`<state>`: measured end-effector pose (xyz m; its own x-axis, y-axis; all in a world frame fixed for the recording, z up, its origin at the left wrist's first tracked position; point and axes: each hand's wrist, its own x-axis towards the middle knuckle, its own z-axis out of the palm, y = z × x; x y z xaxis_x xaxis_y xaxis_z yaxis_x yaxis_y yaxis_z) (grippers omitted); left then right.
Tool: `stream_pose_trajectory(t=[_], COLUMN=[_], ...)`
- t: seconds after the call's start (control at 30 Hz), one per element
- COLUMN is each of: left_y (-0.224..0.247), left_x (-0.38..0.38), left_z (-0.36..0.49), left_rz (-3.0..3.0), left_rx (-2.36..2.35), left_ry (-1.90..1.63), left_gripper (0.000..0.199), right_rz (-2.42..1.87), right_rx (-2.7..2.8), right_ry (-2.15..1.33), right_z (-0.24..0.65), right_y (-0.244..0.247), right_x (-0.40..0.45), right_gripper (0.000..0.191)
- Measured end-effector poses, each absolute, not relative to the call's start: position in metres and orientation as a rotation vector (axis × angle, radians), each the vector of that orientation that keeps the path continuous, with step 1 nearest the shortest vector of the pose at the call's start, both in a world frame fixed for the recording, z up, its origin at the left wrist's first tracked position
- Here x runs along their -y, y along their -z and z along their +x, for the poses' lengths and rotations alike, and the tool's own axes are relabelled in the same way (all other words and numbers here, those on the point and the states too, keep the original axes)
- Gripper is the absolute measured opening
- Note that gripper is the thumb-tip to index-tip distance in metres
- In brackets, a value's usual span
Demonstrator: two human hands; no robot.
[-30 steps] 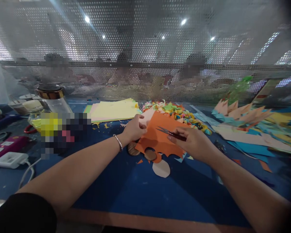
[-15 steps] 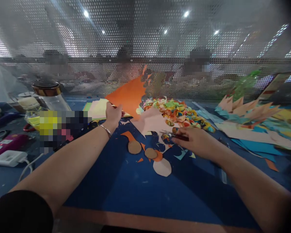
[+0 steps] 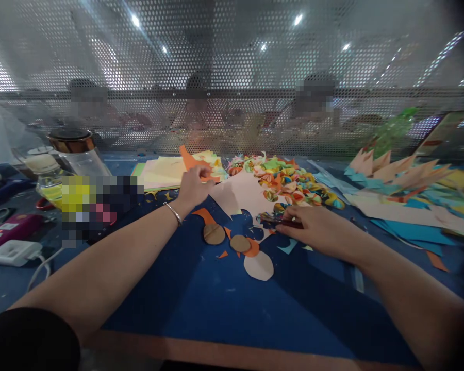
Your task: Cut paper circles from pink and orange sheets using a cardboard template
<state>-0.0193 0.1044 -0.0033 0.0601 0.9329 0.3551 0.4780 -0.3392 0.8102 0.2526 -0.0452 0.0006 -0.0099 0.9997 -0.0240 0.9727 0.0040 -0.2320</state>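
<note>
My left hand has its fingers pinched at a sheet of orange paper, over a stack of pale yellow paper. Most of the orange sheet is hidden behind the fingers. My right hand is closed around scissors with dark reddish handles; their blades point left over paper scraps. Between the hands lies a pale pink sheet with curved cut-outs. Nearer to me are two brown cardboard discs, orange scraps and a pale pink paper round.
A heap of colourful folded paper pieces lies beyond my right hand. To the right are pointed paper shapes and blue sheets. A glass jar, a bottle and a white charger stand left. A perforated screen rises behind.
The orange sheet, raised high in my left hand before, is now down near the yellow stack. My left hand has shifted slightly right. The right hand with the scissors has barely moved.
</note>
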Motion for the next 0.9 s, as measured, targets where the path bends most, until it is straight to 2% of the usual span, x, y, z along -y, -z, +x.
stream_pose_trajectory(t=[0.17,0.23,0.33,0.5,0.9], left_y=[0.007,0.006,0.004,0.006,0.004], left_x=[-0.098,-0.101,-0.105,-0.108,-0.110], left_z=[-0.014,-0.016,-0.018,-0.018,-0.015], left_rz=[2.152,2.209,2.262,2.304,2.284], left_rx=[-1.443,-1.452,-1.447,-1.439,-1.428], left_ry=[-0.789,-0.675,-0.575,-0.546,-0.519], left_gripper=[0.044,0.043,0.039,0.054,0.034], right_rz=[-2.130,-2.118,-2.099,-2.078,-2.092], right_rx=[2.088,2.091,2.097,2.112,2.124], right_ry=[-0.313,-0.331,-0.365,-0.342,-0.341], right_z=[0.248,0.248,0.249,0.250,0.242], right_y=[-0.005,-0.005,-0.005,-0.003,-0.002], right_x=[0.047,0.047,0.047,0.046,0.044], right_gripper=[0.027,0.027,0.027,0.026,0.026])
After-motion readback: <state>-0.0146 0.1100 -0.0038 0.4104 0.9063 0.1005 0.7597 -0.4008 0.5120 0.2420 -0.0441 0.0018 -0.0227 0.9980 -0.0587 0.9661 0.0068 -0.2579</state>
